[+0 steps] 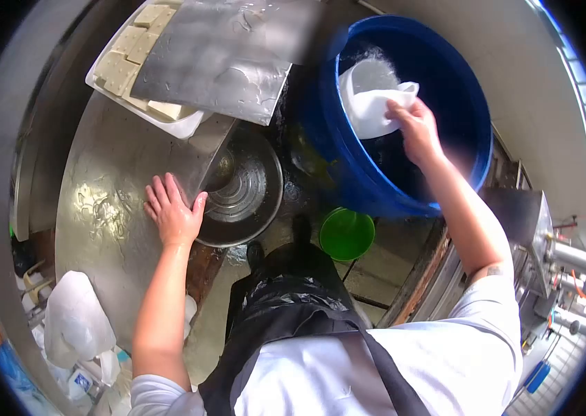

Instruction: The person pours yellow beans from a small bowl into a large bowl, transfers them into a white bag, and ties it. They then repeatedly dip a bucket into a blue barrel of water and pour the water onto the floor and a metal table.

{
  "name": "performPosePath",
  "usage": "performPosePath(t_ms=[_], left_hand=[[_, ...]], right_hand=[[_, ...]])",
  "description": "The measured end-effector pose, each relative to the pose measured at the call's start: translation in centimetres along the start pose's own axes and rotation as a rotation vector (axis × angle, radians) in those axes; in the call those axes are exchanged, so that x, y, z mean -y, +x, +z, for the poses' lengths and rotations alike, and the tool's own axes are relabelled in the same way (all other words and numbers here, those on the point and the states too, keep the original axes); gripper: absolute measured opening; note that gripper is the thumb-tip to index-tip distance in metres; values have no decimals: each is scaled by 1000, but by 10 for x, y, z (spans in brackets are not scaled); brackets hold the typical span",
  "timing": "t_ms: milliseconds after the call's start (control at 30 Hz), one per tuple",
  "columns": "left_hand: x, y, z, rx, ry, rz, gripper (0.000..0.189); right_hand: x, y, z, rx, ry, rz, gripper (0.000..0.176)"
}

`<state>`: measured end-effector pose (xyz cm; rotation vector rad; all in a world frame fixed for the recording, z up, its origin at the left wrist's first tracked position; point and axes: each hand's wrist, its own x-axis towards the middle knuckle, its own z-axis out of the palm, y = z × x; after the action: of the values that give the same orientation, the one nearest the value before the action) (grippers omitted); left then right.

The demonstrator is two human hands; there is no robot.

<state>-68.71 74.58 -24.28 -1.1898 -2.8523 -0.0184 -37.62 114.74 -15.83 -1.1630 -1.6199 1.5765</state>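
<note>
My right hand (414,125) reaches into a big blue tub (477,149) and grips a wet white cloth (371,104) at its edge. My left hand (171,211) lies flat, fingers spread, on the wet steel table (102,201), right beside a round metal basin (244,191) that sits lower, by the table's edge. It holds nothing.
A white tray of pale tofu blocks (123,59) stands at the table's far end, half covered by a wet steel sheet (227,55). A green bucket (346,234) sits on the floor below the tub. White plastic bags (74,322) lie at lower left; machinery (563,270) stands at right.
</note>
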Motion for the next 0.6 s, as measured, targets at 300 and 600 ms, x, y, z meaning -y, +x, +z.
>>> performPosePath(t_ms=[300,600], left_hand=[[11,-11,11,-37,-115,95,83],[-67,-98,66,320,-1017,437,52]], right_hand=[[169,-217,-16,-481,-384,-574,23],[86,-317,40,-47,-815,-539,49]])
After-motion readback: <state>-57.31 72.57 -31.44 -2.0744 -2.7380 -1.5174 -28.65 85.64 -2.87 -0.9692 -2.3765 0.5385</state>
